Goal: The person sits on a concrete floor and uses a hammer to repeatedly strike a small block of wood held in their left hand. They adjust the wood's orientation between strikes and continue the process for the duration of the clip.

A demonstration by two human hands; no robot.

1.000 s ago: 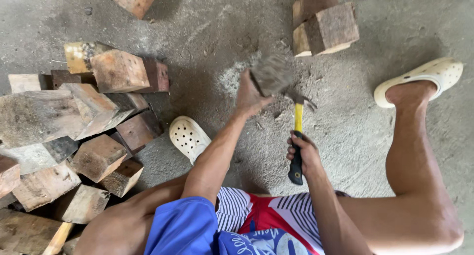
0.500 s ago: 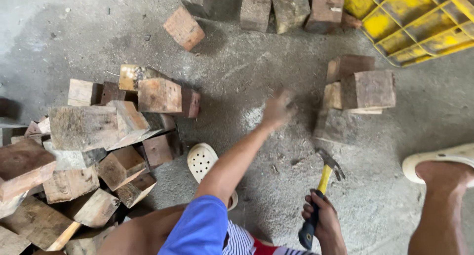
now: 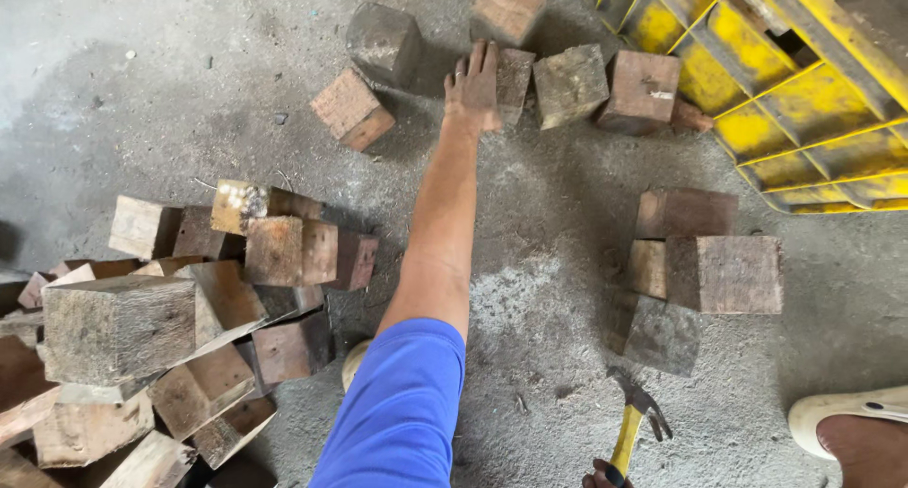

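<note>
Our left arm stretches far forward, left hand (image 3: 476, 83) flat with fingers extended; our right hand (image 3: 600, 476) barely shows, gripping.

The wood block (image 3: 512, 79) under the left hand (image 3: 476, 86) is looking rough, weathered and matt. The floor (image 3: 142, 91) is showing as gritty grey concrete. The hammer (image 3: 632, 424) is showing a dull metal head and a smooth yellow handle. The pallet (image 3: 804, 91) is wearing scuffed yellow paint.

Soft even daylight, faint shadows under blocks, sharp centre, slight wide-angle edge distortion.
</note>
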